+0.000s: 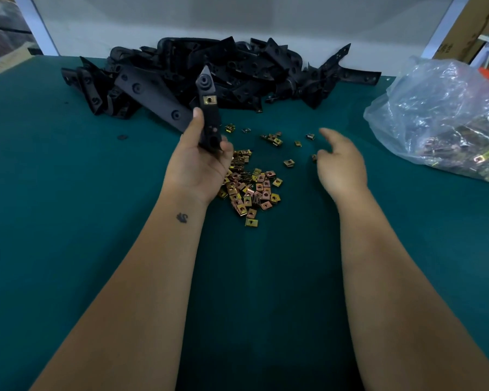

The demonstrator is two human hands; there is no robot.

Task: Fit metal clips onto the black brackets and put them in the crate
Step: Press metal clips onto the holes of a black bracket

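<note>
Left hand (201,162) clamped round the near end of one black bracket (208,108), long axis running near to far, one metal clip (208,100) already seated partway up. Right hand (340,162) loosely spread, holding nothing, hovering just right of the scattered clips (251,187) on the green bench (68,193), nearer them than the left. Dozens loose, beyond counting; likewise the far bracket pile (223,71). One plastic bag (441,119) far right. No crate visible.
</note>
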